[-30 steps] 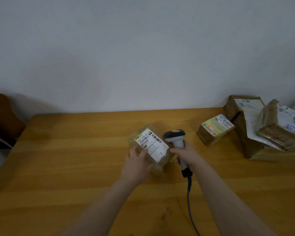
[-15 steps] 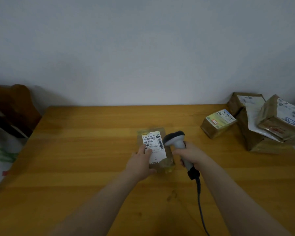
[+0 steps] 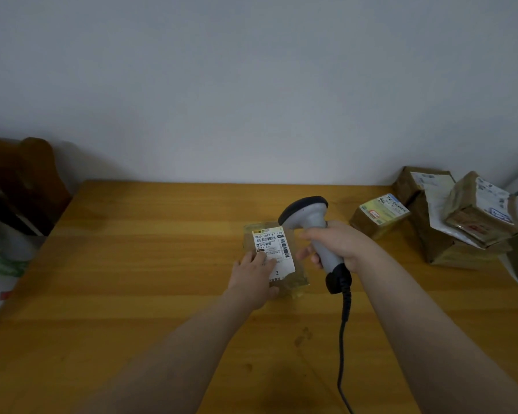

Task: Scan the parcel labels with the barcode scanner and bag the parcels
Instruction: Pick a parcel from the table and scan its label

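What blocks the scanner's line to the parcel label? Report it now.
Nothing visible blocks it. The scanner in the right hand sits just right of the label, barcodes uncovered. The left hand presses only the label's lower left part, fingers below the top barcode.

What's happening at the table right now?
A person is scanning a parcel. The left hand presses the small parcel flat on the wooden table, label up. The right hand holds the barcode scanner just above it, head tipped toward the label. More parcels wait in a pile at the far right. Part of a white bag shows at the left edge.
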